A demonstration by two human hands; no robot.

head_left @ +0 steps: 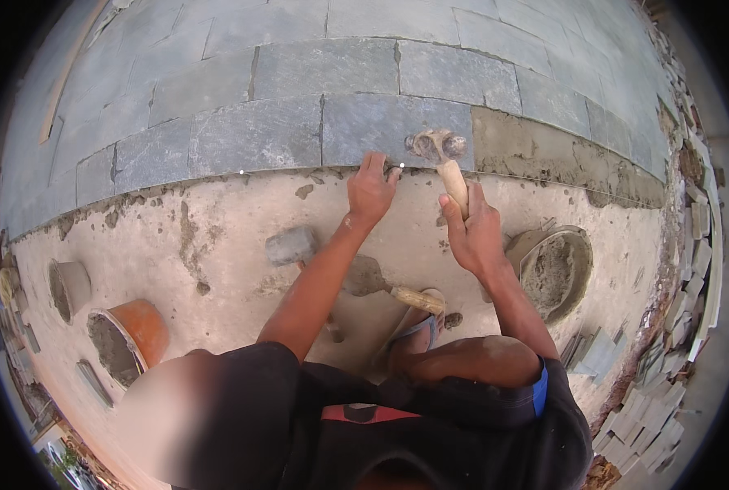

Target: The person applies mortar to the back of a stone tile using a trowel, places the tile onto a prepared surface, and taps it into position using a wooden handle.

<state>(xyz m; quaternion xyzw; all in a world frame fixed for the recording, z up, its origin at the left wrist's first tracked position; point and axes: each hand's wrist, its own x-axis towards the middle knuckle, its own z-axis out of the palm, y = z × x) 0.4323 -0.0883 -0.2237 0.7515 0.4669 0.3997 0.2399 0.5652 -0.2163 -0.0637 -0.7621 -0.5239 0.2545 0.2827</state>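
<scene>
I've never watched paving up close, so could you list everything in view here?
stone slabs: many, grey-blue, laid across the top
mortar bed: one, grey-brown, right of the last slab
mallet: one, wooden handle, head on the slab edge
trowel: one, wooden handle, lying on the ground
mortar pan: one, grey, at right
buckets: two, one orange and one grey, at left
loose stone pieces: a pile, grey, along the right edge
left hand: fingers on the slab edge
right hand: gripping the mallet
</scene>
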